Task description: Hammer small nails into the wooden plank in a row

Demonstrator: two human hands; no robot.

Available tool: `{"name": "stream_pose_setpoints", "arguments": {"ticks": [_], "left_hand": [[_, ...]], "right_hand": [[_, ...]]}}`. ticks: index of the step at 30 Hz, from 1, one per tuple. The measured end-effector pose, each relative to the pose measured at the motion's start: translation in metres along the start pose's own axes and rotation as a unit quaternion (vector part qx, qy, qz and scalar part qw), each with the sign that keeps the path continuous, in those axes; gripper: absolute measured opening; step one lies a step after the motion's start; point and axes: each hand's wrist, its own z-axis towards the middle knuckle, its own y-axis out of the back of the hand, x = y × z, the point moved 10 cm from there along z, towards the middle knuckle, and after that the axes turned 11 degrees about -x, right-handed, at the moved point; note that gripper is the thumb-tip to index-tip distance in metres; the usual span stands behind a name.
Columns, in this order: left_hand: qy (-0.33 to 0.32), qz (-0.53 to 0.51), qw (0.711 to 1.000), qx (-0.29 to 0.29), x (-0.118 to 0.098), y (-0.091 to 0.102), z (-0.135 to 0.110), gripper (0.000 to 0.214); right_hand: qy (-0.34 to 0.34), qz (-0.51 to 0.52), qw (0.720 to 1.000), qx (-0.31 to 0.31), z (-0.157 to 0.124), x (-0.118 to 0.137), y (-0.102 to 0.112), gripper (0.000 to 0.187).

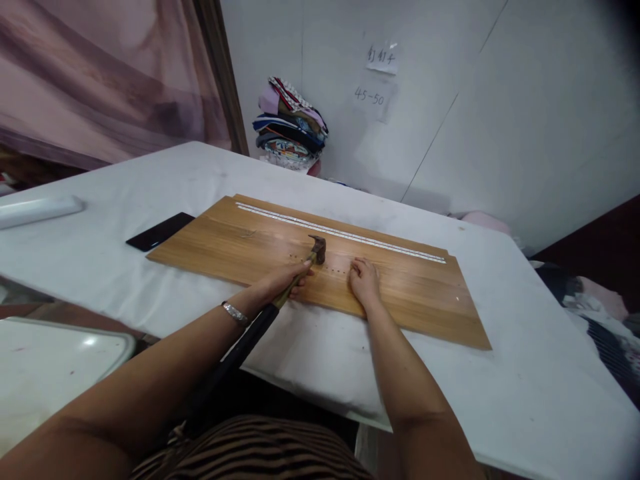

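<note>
Near the white-covered table's (pixel 520 360) front edge, a wooden board (pixel 425 300) seems mid-nailing: left hand (pixel 286 280) grips a claw hammer (pixel 259 327), right hand (pixel 367 284) curls, contents hidden, and striking needs careful aim.

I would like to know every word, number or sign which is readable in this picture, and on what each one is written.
"钉钉子": handwritten on the upper paper note on the wall.
"45-50": handwritten on the lower paper note, just below it.
Too small to read: any marks on the pale strips along the wooden board.
</note>
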Motion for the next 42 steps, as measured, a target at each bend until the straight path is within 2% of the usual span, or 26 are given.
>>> {"name": "stream_pose_setpoints", "arguments": {"ticks": [16, 33, 42], "left_hand": [[-0.036, 0.024, 0.999, -0.001, -0.009, -0.003, -0.005, 0.039], [-0.015, 0.020, 1.000, -0.001, 0.000, 0.001, 0.000, 0.040], [-0.026, 0.024, 0.999, 0.008, 0.001, 0.003, 0.003, 0.044]], "right_hand": [[-0.010, -0.009, 1.000, 0.010, 0.000, 0.004, 0.002, 0.032], [0.001, -0.009, 1.000, 0.010, -0.001, 0.002, -0.002, 0.032], [-0.002, -0.029, 0.999, 0.020, -0.002, 0.003, -0.004, 0.033]]}}
